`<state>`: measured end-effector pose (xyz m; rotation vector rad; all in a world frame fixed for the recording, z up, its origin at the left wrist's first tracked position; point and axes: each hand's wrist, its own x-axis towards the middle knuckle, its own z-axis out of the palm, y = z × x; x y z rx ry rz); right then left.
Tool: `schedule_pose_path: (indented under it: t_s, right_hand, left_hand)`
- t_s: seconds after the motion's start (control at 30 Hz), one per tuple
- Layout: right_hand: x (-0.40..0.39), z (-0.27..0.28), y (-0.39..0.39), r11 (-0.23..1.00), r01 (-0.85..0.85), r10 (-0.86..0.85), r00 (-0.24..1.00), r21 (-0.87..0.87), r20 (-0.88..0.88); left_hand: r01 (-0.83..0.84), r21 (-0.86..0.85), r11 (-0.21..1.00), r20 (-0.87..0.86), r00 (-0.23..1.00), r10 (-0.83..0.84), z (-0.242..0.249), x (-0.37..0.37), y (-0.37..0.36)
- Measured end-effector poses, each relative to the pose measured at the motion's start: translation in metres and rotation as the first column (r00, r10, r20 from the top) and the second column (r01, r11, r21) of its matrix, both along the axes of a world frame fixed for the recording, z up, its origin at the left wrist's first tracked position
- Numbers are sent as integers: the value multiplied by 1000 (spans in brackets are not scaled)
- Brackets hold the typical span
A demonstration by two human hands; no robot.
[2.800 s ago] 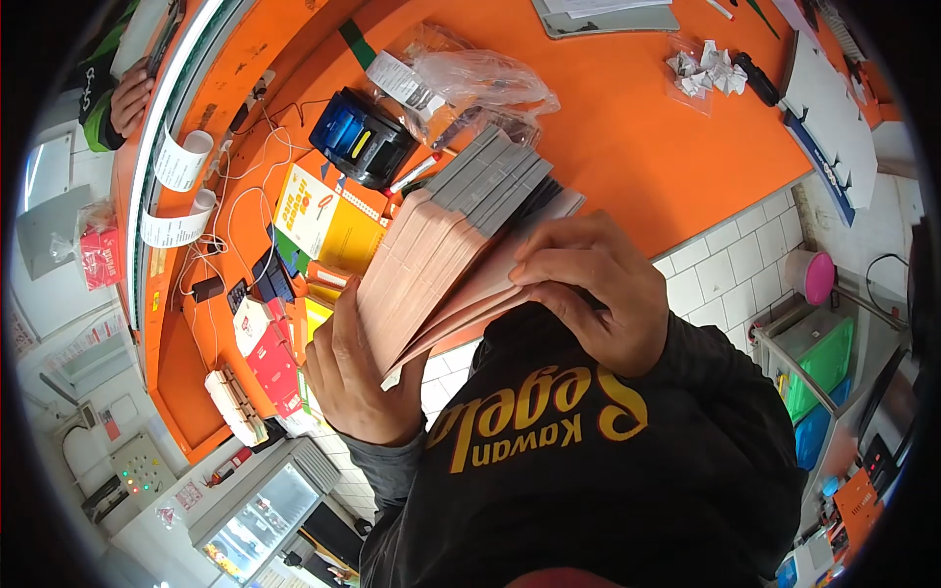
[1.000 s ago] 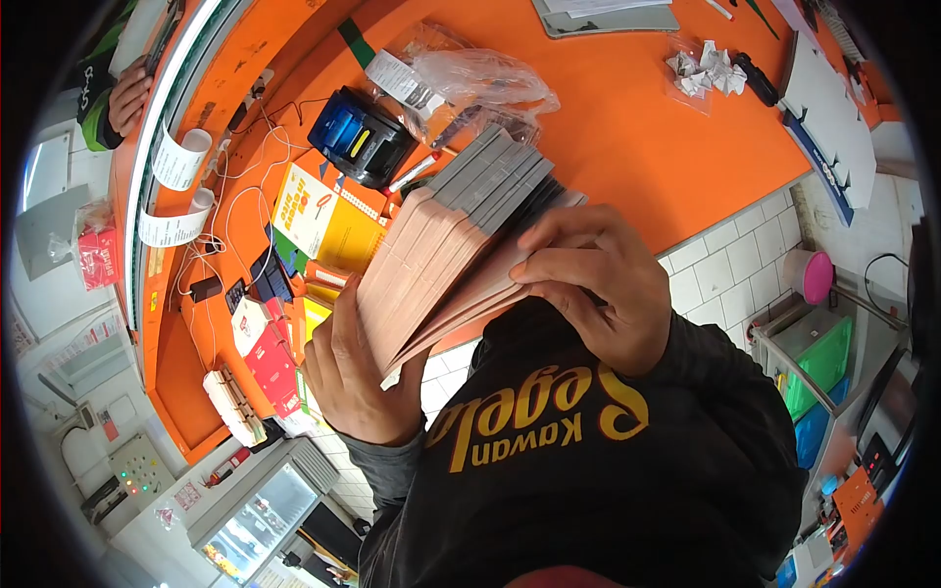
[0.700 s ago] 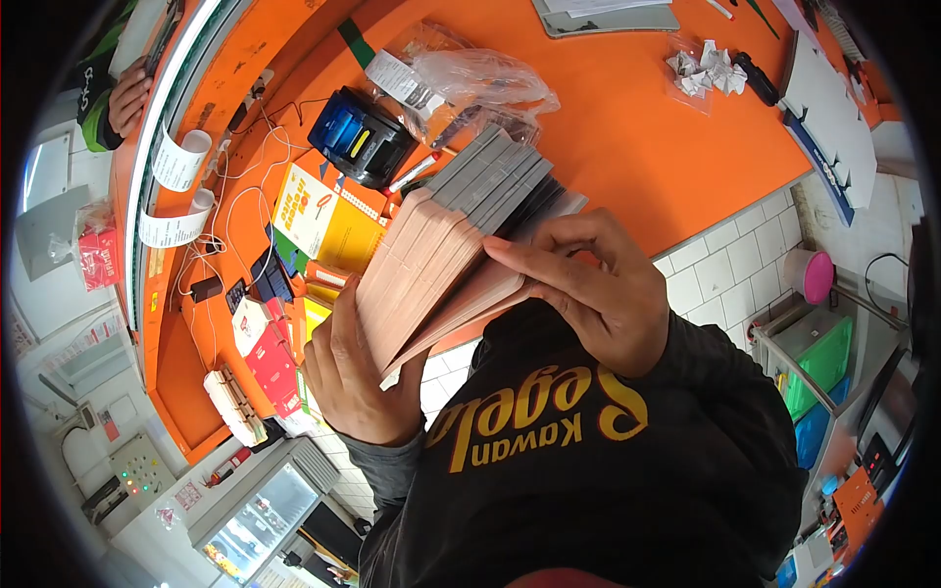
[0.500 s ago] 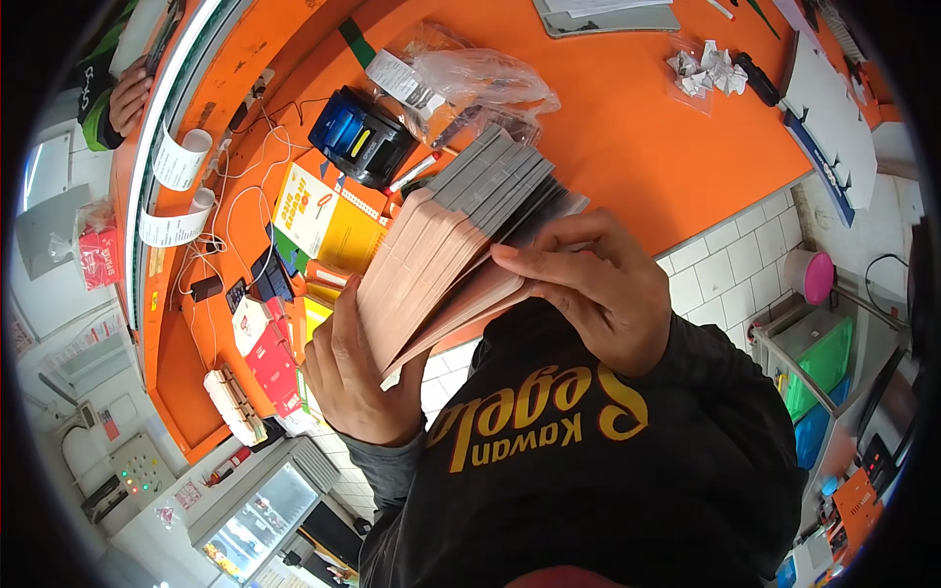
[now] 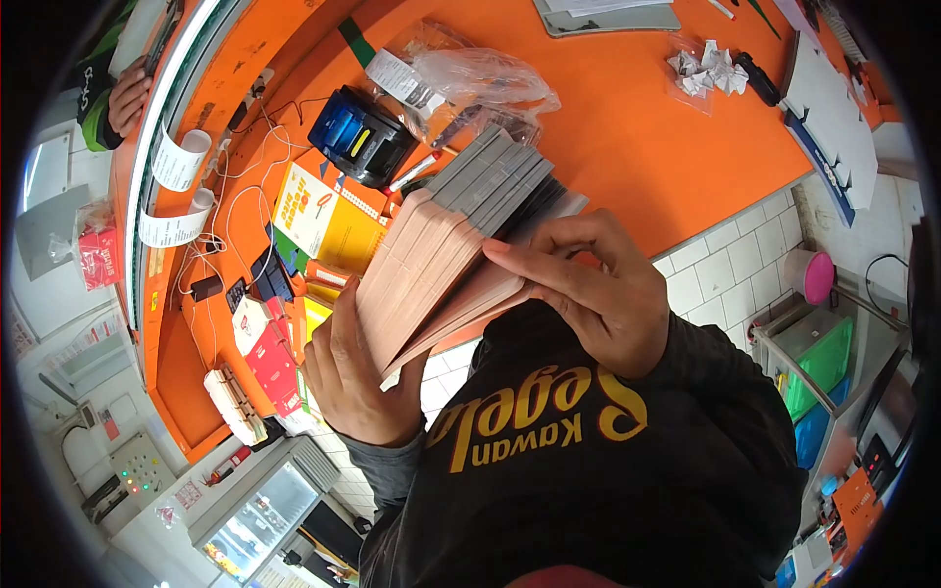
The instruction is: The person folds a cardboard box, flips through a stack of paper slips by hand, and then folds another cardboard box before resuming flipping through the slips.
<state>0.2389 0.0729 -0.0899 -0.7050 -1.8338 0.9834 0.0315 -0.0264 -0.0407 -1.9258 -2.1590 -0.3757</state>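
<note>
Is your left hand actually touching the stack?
Touching: the head view shows the left hand clasping the lower end of the stack, with no gap between them.

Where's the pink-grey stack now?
The stack is near the head view's centre, between the left hand and right hand, lower right of the blue-black device.

The stack (image 5: 421,260) looks like matt paper or card, its layered edges finely ridged. The bench (image 5: 627,118) is smooth with a slight sheen. The bag (image 5: 485,78) is shiny, wrinkled clear plastic; the printer (image 5: 341,127), glossy hard plastic; the shirt (image 5: 627,490), matt cloth.
</note>
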Motion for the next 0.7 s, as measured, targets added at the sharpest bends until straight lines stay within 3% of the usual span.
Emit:
schedule_pose_path:
  t_s: [0.13,0.2,0.4,0.5,0.6,0.7]
  right_hand:
    - [-1,3,-2,999,7,-7,1000,-47,8]
    - [-3,-1,-3,996,13,-22,996,-91,-91]
    - [0,-6,-2,998,-26,15,986,-64,-168]
    - [2,-7,3,999,-26,29,995,34,-91]
    - [-3,1,-2,993,11,-20,997,-118,-79]
    - [-1,1,-1,999,11,-12,1000,-47,-18]
  left_hand:
    - [10,5,1000,-40,999,-10,0,-1,-1]
    - [13,1,1000,-35,999,-13,0,-1,-2]
    - [13,5,1000,-42,999,-13,0,0,-1]
    - [13,1,1000,-18,1000,-13,0,0,0]
    - [15,1,1000,-17,1000,-15,0,0,0]
    - [15,6,1000,-9,1000,-15,0,0,1]
